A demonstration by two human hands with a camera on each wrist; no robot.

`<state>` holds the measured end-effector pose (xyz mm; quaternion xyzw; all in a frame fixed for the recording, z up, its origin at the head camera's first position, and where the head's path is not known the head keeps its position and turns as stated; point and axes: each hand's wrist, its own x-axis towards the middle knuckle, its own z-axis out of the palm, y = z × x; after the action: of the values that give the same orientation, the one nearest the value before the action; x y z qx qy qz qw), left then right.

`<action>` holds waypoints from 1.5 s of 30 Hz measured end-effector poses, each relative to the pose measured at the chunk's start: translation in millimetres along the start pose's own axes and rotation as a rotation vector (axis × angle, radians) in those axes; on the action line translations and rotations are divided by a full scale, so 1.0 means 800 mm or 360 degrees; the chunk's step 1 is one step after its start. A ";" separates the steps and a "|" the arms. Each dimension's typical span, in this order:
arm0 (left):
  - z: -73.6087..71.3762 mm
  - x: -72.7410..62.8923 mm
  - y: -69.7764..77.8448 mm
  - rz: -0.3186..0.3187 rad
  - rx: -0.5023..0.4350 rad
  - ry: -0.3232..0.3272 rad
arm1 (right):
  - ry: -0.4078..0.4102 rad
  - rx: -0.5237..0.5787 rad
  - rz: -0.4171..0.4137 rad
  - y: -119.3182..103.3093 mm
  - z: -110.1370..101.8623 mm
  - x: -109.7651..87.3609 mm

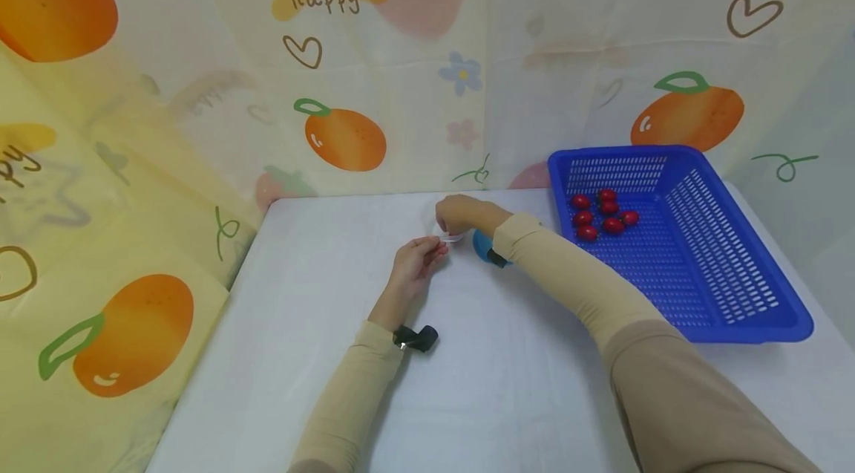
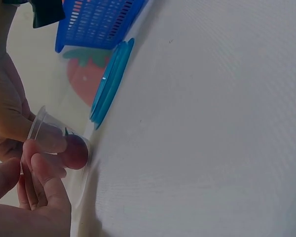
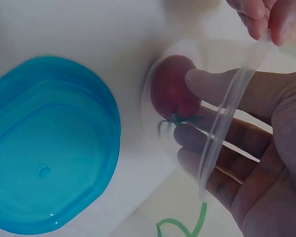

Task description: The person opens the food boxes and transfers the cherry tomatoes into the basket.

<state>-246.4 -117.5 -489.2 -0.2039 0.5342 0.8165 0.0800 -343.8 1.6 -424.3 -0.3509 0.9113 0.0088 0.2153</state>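
A clear plastic cup (image 2: pixel 52 123) is tilted over the table, and the left hand (image 1: pixel 417 261) pinches its rim between thumb and fingers. In the right wrist view, a red cherry tomato (image 3: pixel 173 86) with a green stem lies near the cup's bottom. Reaching in through the mouth, the right hand (image 1: pixel 462 213) has its thumb and fingertips on the tomato and holds it there. Beside the cup, a translucent blue oval lid or shallow dish (image 3: pixel 54 143) rests on the table, partly hidden by the right arm in the head view.
A blue perforated basket (image 1: pixel 711 258) stands at the right, with several cherry tomatoes (image 1: pixel 612 225) at its far left. Beneath everything is a white-covered table (image 1: pixel 267 354). A fruit-printed curtain (image 1: pixel 414 72) hangs behind its back edge.
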 end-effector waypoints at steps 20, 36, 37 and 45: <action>0.001 -0.001 -0.004 -0.0023 0.0001 0.0014 | 0.0094 0.0110 -0.0005 0.004 -0.007 -0.007; -0.002 -0.003 0.002 -0.0041 0.0015 0.0028 | 0.0357 0.0411 -0.0007 0.041 -0.051 -0.062; -0.001 -0.002 0.002 -0.0038 0.0003 0.0026 | 0.0381 0.0410 0.0005 0.044 -0.053 -0.068; 0.000 -0.001 0.000 -0.0042 -0.0008 0.0007 | 0.0500 0.0443 0.0039 0.081 -0.069 -0.113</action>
<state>-245.8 -117.2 -488.9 -0.2130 0.5295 0.8163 0.0889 -347.1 98.8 -347.2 -0.3037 0.9302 -0.1695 0.1169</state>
